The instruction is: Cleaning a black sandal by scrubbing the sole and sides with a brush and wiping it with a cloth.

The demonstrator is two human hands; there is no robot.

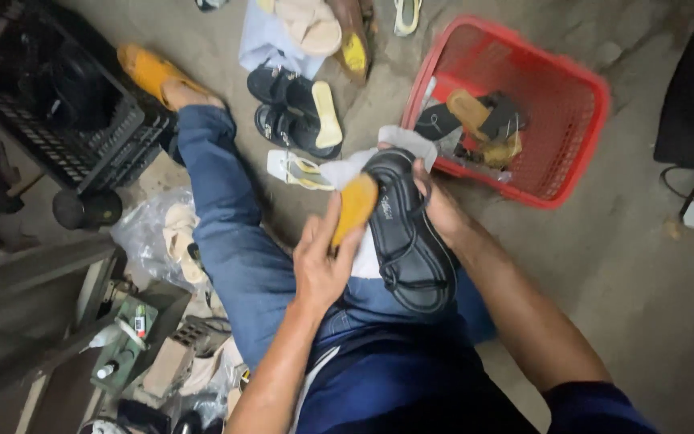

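Observation:
A black strapped sandal (407, 233) rests on my lap, sole edge toward my left side. My right hand (441, 205) grips its upper edge near the toe. My left hand (323, 261) holds an orange-yellow block (355, 207), like a sponge or brush, pressed against the sandal's side. A white cloth (363, 165) lies under the sandal on my knee. My legs are in blue jeans, and my left foot wears an orange slipper (154, 74).
A red plastic basket (572, 96) with sandals stands ahead on the right. A pair of black sandals (295, 108) and other shoes lie on the concrete floor ahead. A black crate (50, 88) stands on the left, clutter and bottles at lower left.

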